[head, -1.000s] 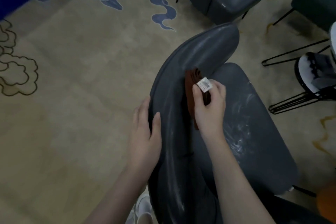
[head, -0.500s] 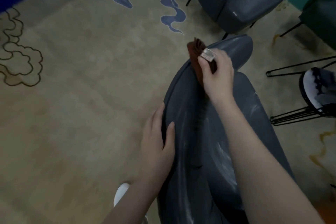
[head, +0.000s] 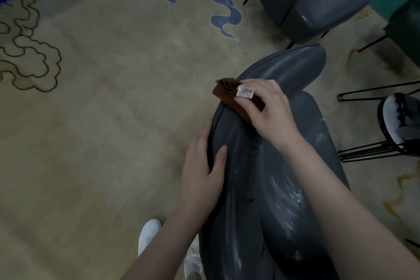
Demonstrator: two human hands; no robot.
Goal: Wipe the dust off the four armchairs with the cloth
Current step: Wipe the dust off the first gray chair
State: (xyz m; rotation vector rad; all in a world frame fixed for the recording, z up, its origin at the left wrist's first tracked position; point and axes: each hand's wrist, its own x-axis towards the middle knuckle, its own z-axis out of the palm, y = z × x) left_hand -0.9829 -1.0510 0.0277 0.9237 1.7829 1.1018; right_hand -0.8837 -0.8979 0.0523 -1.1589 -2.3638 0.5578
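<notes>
On the top rim of the near armchair (head: 284,200): the right hand (head: 270,111) is grasping the folded brown cloth (head: 229,95), fingers curled round it and pale label (head: 245,93) facing up. It is pressing the cloth to the curved backrest edge. Lower on that same rim, the left hand (head: 202,173) is clasping the edge between thumb and fingers, apparently bracing the chair.

Progress, as judged:
- The upper backrest beside the cloth is looking smooth and dark, so wiping there seems under way.
- The seat of the near armchair is showing pale dusty streaks, heaviest on its right side. Fainter streaks are running down the backrest's inner face. Both are waiting for the cloth.
- This chair is reading as partly done at best.

Beyond the near armchair, a second grey armchair (head: 318,0) is showing a whitish film on its seat. Beyond and to the right of the near armchair, a dark green chair (head: 406,27) is only partly in view, condition unclear. Right of the near armchair, a wire-legged seat (head: 400,118) is carrying white patches. Which pieces are counting as the four armchairs cannot be told. Most of the wiping is looking undone.
</notes>
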